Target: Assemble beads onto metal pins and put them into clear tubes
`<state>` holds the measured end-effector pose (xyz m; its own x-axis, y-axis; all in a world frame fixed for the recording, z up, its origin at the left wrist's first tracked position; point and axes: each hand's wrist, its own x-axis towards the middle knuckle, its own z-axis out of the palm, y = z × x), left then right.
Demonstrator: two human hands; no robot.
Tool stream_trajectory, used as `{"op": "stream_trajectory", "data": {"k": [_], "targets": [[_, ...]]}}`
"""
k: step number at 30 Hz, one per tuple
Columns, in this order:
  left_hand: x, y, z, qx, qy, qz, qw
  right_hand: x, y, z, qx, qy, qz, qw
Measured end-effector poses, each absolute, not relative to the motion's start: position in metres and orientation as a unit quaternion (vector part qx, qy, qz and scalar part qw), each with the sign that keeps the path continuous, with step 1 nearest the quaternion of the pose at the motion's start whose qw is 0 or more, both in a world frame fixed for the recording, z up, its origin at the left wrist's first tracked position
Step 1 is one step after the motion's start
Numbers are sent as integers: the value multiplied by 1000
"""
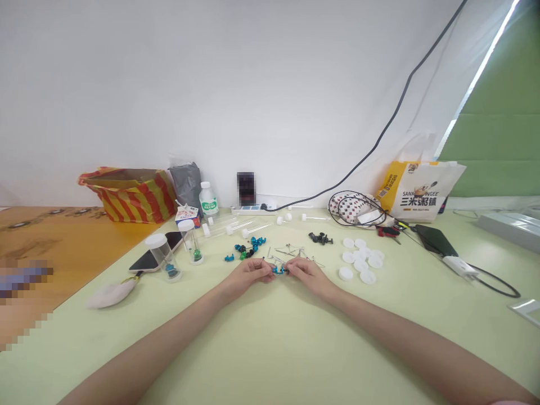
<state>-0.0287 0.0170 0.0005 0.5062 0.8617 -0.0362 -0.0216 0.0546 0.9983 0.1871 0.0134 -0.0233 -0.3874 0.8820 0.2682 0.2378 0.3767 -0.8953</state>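
My left hand and my right hand meet over the middle of the table, fingers pinched on one small shiny blue part. A dark bit shows at its right end, by my right fingertips; its exact shape is too small to make out. Just beyond my fingers lie several thin metal rods. Left of them is a loose group of blue parts with a green part among them. A cluster of black parts lies farther back to the right.
Two clear capped tubes holding small parts stand at left, near a phone. White round lids lie right of my hands. Thin clear tubes, a bottle, a striped bag and a paper bag line the back.
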Motion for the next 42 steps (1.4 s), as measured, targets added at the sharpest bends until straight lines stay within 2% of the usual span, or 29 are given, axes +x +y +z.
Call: {"op": "stream_trajectory", "data": {"k": [22, 31, 42], "targets": [[-29, 19, -3, 589, 347, 353, 638, 187, 12, -23, -384, -718, 417, 404], [-30, 19, -5, 593, 347, 355, 634, 184, 12, -31, -337, -667, 502, 435], [-30, 18, -2, 598, 347, 350, 631, 184, 12, -27, -369, -695, 450, 423]]}}
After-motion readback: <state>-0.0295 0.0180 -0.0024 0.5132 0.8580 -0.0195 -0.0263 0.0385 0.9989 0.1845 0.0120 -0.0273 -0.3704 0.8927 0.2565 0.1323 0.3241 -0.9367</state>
